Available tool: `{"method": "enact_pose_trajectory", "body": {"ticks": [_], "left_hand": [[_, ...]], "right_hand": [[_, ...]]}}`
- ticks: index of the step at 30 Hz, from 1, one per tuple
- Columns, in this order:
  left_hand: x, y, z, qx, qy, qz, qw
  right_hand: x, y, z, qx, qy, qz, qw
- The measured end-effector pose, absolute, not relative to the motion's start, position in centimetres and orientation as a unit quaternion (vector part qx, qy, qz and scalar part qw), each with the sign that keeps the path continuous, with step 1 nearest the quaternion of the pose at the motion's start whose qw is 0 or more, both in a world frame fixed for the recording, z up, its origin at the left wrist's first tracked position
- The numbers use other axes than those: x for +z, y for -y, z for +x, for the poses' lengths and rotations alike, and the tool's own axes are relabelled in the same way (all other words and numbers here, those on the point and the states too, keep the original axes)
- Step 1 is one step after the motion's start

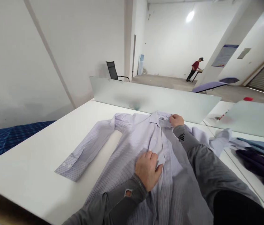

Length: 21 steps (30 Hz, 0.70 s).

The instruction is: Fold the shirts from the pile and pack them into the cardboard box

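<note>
A pale lilac, finely striped long-sleeved shirt (127, 156) lies front up and unbuttoned on the white table (29, 168), its collar toward the far side. At the right side of the collar, my right hand (177, 120) is closed on the fabric. My left hand (148, 170) rests on the shirt front beside the button placket, fingers slightly bent and thumb apart. One sleeve stretches out to the left, its buttoned cuff (67, 165) toward me. The other sleeve lies to the right, partly behind my right forearm.
A frosted glass divider (155, 97) stands along the table's far edge. Dark folded garments (260, 165) lie at the right. Blue patterned cloth (10, 137) is beyond the left edge. Farther back are a black chair (112, 70) and a person in red (194, 67).
</note>
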State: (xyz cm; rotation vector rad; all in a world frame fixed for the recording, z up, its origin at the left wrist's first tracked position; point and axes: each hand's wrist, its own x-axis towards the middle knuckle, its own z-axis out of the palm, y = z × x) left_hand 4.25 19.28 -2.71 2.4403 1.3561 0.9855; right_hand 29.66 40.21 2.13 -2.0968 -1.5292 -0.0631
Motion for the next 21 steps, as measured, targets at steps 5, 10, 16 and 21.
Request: {"method": "enact_pose_trajectory", "body": {"ticks": [5, 10, 16, 21], "left_hand": [[-2.7, -20.0, 3.9, 0.292, -0.515, 0.801, 0.093], [-2.7, -21.0, 3.4, 0.25, -0.562, 0.78, 0.111], [-2.7, -21.5, 3.1, 0.233, -0.574, 0.776, 0.123], [-3.1, -21.9, 3.1, 0.307, -0.508, 0.791, 0.149]], "right_hand": [[-0.6, -34.0, 29.6, -0.018, 0.624, -0.763, 0.166], [-3.0, -33.0, 26.9, -0.035, 0.676, -0.726, 0.123], [-1.5, -34.1, 25.9, -0.032, 0.658, -0.744, 0.115], [-0.7, -35.1, 24.5, -0.005, 0.617, -0.774, 0.14]]}}
